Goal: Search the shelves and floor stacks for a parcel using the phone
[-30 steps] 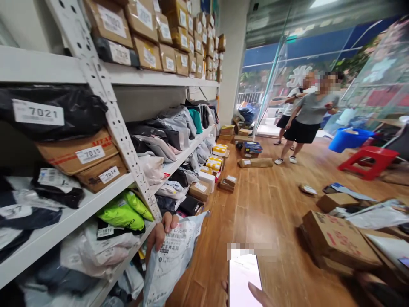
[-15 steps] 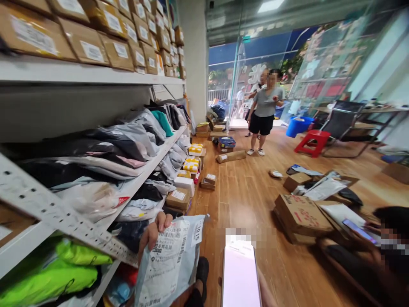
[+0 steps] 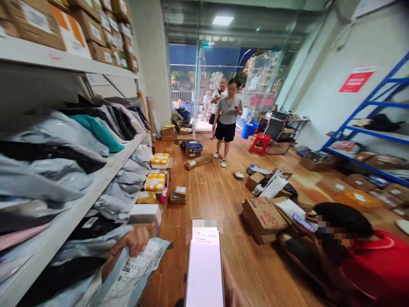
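We find the shelf [image 3: 110, 170] at left; near left, the bag [image 3: 137, 275], its top edge pinched in the left hand [image 3: 132, 246]; near centre, the phone [image 3: 204, 273], apparently clasped by the right hand [image 3: 232, 285]. A slack pinch could, we judge, drop the bag.

Bagged parcels [image 3: 57, 132] cover the middle shelf [image 3: 51, 241] to its front edge, cartons [image 3: 96, 32] the upper shelf [image 3: 70, 64]. The phone [image 3: 204, 270] is right of the held packet [image 3: 137, 270]; a stool [image 3: 260, 141] apparently stands before a bin [image 3: 249, 129].

Single head-worn view, facing forward and down: hands [image 3: 136, 242] near at bottom, glass front [image 3: 255, 83] far.
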Action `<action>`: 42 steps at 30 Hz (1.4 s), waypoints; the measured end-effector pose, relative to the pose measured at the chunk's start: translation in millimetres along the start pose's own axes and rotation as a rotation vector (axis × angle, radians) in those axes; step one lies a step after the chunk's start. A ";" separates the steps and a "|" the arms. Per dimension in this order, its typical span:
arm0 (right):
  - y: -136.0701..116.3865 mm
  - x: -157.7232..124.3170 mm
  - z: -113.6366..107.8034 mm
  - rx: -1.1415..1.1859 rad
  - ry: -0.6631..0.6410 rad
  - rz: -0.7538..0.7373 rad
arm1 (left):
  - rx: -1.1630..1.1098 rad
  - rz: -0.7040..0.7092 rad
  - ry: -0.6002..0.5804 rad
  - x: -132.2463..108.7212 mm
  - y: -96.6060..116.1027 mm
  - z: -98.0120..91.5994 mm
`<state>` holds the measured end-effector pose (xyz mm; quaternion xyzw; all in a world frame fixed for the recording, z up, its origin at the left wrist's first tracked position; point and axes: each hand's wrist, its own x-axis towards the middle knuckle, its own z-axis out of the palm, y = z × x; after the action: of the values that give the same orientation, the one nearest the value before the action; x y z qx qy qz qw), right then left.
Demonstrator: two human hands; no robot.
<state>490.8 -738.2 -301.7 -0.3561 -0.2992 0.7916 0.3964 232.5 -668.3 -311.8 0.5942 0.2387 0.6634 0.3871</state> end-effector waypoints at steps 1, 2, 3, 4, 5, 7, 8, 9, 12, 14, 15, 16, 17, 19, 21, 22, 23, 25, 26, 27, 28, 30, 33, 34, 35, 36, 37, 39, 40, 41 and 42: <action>-2.6 11.6 -1.2 0.001 0.000 -0.015 | -0.009 -0.105 -0.051 6.4 -9.2 -3.4; -5.5 22.5 -3.2 -0.001 0.005 -0.036 | -0.017 -0.222 -0.069 13.0 -17.2 -3.5; -8.8 32.6 -5.6 -0.002 0.013 -0.056 | -0.019 -0.333 -0.076 20.5 -24.1 -0.2; -12.7 41.9 -8.4 0.005 0.020 -0.075 | 0.000 -0.439 -0.072 29.2 -30.2 6.1; -17.3 50.7 -11.6 0.016 0.023 -0.088 | 0.041 -0.553 -0.063 39.2 -35.8 15.0; -27.7 67.4 -19.3 0.045 0.017 -0.109 | 0.161 -0.737 -0.030 63.2 -47.2 36.4; -33.4 75.8 -24.2 0.058 0.010 -0.118 | 0.218 -0.778 -0.037 76.7 -53.2 47.3; -39.2 84.5 -30.0 0.067 0.006 -0.124 | 0.259 -0.794 -0.062 90.8 -59.7 57.4; -57.1 114.4 -52.6 0.065 0.026 -0.115 | 0.306 -0.778 -0.238 134.5 -82.9 80.9; -69.9 138.1 -70.9 0.044 0.058 -0.087 | 0.335 -0.775 -0.317 163.6 -102.4 92.4; -76.9 150.9 -80.1 0.042 0.077 -0.084 | 0.356 -0.783 -0.329 177.9 -113.5 97.7; -84.6 164.0 -89.1 0.051 0.099 -0.099 | 0.381 -0.795 -0.334 192.1 -125.4 102.9; -93.2 177.2 -97.4 0.067 0.122 -0.136 | 0.406 -0.806 -0.331 205.9 -137.8 108.1; -113.3 202.6 -112.0 0.090 0.151 -0.236 | 0.446 -0.828 -0.308 231.9 -163.5 118.1; -137.0 225.5 -124.6 0.073 0.119 -0.269 | 0.454 -0.851 -0.273 254.4 -188.5 126.0; -149.6 235.8 -130.9 0.057 0.084 -0.248 | 0.445 -0.856 -0.227 263.8 -200.2 128.8; -162.4 245.6 -137.3 0.043 0.043 -0.214 | 0.429 -0.860 -0.168 272.0 -211.1 130.7; -186.3 263.6 -151.5 0.002 -0.031 -0.162 | 0.387 -0.870 -0.036 285.6 -229.4 132.5; -196.8 272.2 -158.8 -0.038 -0.060 -0.149 | 0.374 -0.884 0.027 291.6 -236.5 132.8; -206.2 280.6 -166.0 -0.087 -0.081 -0.143 | 0.367 -0.908 0.075 297.7 -242.3 133.0; -214.4 288.8 -172.5 -0.135 -0.096 -0.138 | 0.353 -0.937 0.089 304.1 -246.9 133.4; -227.3 305.1 -182.2 -0.187 -0.107 -0.115 | 0.314 -0.976 0.051 318.8 -253.5 134.9; -240.7 330.1 -185.9 -0.135 -0.118 -0.059 | 0.281 -0.958 -0.086 344.2 -263.3 137.5; -244.2 339.0 -184.7 -0.103 -0.118 -0.047 | 0.314 -0.951 -0.106 352.8 -268.2 137.6; -247.4 348.4 -182.7 -0.073 -0.108 -0.043 | 0.368 -0.944 -0.109 361.2 -274.3 137.0; -250.5 358.4 -180.5 -0.046 -0.086 -0.047 | 0.424 -0.936 -0.109 369.5 -281.6 135.3; -253.6 369.2 -178.3 -0.027 -0.056 -0.061 | 0.468 -0.922 -0.103 378.0 -289.9 132.6; -260.5 393.2 -174.8 -0.028 0.009 -0.109 | 0.492 -0.886 -0.076 396.1 -307.8 124.1; -264.4 406.0 -173.6 -0.042 0.032 -0.137 | 0.475 -0.871 -0.058 406.3 -316.7 118.7; -268.6 419.2 -172.6 -0.060 0.047 -0.160 | 0.447 -0.861 -0.041 417.1 -324.9 112.7; -273.2 432.5 -171.8 -0.078 0.056 -0.180 | 0.416 -0.859 -0.029 428.5 -332.4 106.4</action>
<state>554.7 -203.4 -334.0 -0.3651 -0.3493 0.7301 0.4600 415.0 -147.0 -292.2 0.5156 0.5850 0.3731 0.5027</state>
